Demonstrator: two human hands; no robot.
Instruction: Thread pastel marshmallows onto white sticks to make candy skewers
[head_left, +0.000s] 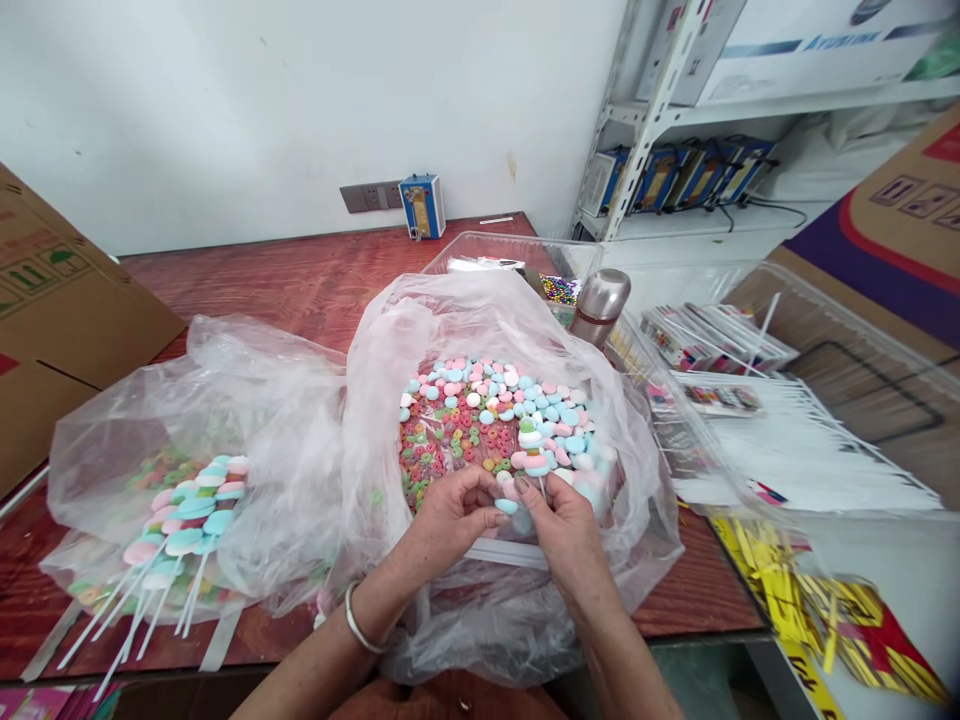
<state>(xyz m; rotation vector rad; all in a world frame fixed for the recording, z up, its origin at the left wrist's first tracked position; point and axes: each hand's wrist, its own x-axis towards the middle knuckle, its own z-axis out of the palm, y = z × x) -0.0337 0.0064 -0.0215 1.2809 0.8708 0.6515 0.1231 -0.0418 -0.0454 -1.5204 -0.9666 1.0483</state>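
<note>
My right hand (564, 522) pinches the white stick of a candy skewer (531, 440), which stands upright with pink, white and blue discs and a green piece threaded on it. At the fingertips of my left hand (454, 510), close to the right thumb, is a light blue candy disc (506, 507). Both hands are over an open clear plastic bag (390, 330) lining a container. Inside it are loose pastel candy discs (555, 408) at the back and right, and small coloured gummy rings (476, 435) at the left.
Several finished candy skewers (191, 505) lie on a plastic bag (262, 380) at the left. A steel flask (600, 305) stands behind the bag. At the right, a clear bin (697, 450) holds white sticks (810, 450). Cardboard boxes (67, 320) flank the red table (285, 265).
</note>
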